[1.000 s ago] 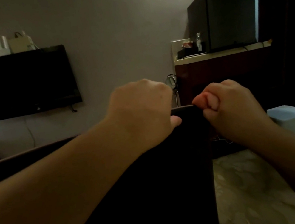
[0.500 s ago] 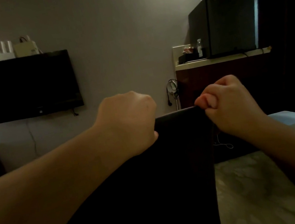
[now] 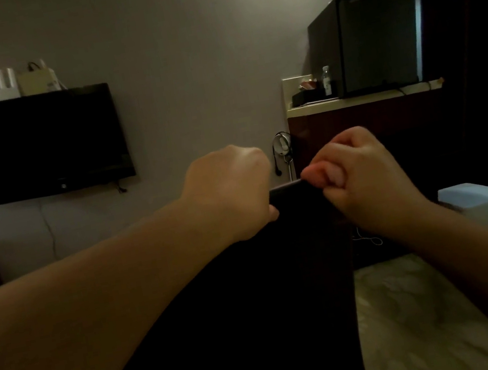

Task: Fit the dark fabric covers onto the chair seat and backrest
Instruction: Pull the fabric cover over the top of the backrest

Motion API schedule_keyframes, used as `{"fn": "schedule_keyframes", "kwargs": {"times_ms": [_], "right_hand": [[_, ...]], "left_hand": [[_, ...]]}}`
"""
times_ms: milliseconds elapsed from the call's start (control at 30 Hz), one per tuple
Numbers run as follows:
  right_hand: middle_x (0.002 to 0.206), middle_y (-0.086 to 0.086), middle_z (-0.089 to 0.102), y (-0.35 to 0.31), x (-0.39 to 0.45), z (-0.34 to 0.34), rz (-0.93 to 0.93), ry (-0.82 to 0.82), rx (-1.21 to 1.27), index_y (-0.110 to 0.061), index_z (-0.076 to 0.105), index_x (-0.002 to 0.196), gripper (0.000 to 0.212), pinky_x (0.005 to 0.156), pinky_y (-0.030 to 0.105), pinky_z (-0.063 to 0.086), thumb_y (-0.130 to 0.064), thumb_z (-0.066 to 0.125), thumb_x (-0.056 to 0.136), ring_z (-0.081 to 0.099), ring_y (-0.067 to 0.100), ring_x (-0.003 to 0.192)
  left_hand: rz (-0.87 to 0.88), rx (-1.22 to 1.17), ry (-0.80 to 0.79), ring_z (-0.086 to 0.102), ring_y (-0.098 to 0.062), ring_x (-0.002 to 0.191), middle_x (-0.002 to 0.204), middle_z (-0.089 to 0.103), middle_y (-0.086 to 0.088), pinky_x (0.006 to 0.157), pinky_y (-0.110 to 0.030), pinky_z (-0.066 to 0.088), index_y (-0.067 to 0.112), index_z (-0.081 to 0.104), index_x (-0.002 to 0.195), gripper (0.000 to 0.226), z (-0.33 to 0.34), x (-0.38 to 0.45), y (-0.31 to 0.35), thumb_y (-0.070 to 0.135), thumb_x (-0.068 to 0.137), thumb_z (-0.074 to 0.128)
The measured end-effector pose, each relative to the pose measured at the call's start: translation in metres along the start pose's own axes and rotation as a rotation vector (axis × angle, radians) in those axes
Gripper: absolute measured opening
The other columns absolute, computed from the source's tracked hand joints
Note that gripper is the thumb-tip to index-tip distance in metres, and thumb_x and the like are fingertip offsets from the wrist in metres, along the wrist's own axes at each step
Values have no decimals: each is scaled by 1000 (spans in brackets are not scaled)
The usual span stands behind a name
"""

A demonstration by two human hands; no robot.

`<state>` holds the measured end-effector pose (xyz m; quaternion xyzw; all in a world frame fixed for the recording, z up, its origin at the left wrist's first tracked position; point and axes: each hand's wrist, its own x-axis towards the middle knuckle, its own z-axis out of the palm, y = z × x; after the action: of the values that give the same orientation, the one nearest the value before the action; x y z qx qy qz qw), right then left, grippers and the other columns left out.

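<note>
a: dark fabric cover (image 3: 256,297) fills my head view, top edge up front; left hand (image 3: 231,193) and right hand (image 3: 362,177) grip it, fists closed.

b: step?

a: backrest fitting, i judge. next, pull down evenly.

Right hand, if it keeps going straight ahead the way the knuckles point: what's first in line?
Probably the dark wooden cabinet behind it. The right hand grips the dark fabric cover at its top edge, and nothing shows between fist and cabinet front, though depth is unclear.
</note>
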<state>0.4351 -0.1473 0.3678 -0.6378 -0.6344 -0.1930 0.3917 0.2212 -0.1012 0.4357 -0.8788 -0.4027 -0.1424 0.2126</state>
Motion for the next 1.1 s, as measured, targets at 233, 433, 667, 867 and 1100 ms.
{"fn": "schedule_keyframes", "kwargs": {"times_ms": [233, 433, 667, 867, 1100], "right_hand": [[130, -1, 45, -5, 14, 0, 64, -3, -59, -31, 66, 114, 21, 96, 33, 42, -26, 72, 94, 45, 20, 123], [132, 1, 44, 16, 15, -3, 127, -19, 16, -34, 65, 117, 28, 100, 38, 47, -28, 75, 92, 47, 24, 123], [130, -3, 43, 0, 14, 4, -40, -26, -31, -31, 66, 113, 25, 98, 29, 37, -21, 75, 92, 41, 13, 118], [134, 8, 46, 17, 28, -1, 130, -25, -89, -33, 65, 116, 27, 100, 39, 45, -26, 76, 92, 48, 31, 125], [132, -2, 42, -4, 10, 4, -104, -28, -68, -36, 64, 116, 29, 99, 34, 40, -29, 77, 91, 43, 18, 121]], "left_hand": [[-8, -3, -6, 55, -18, 77, 83, 55, 6, 51, -29, 28, 29, 60, 91, 30, -7, 6, 16, 54, 90, 78], [7, -46, -96, 63, -19, 107, 122, 65, 7, 75, -34, 51, 35, 59, 136, 52, -11, 3, 12, 60, 92, 72], [-12, 11, -174, 67, -17, 100, 109, 69, 13, 85, -40, 61, 39, 66, 127, 43, -26, -17, -14, 61, 90, 69], [-20, 19, -162, 68, -14, 93, 102, 70, 12, 81, -40, 62, 38, 69, 121, 39, -25, -22, -18, 60, 89, 70], [-12, 52, -76, 66, -19, 89, 102, 67, 8, 74, -38, 59, 32, 69, 110, 32, -18, -23, -14, 57, 91, 69]]}}
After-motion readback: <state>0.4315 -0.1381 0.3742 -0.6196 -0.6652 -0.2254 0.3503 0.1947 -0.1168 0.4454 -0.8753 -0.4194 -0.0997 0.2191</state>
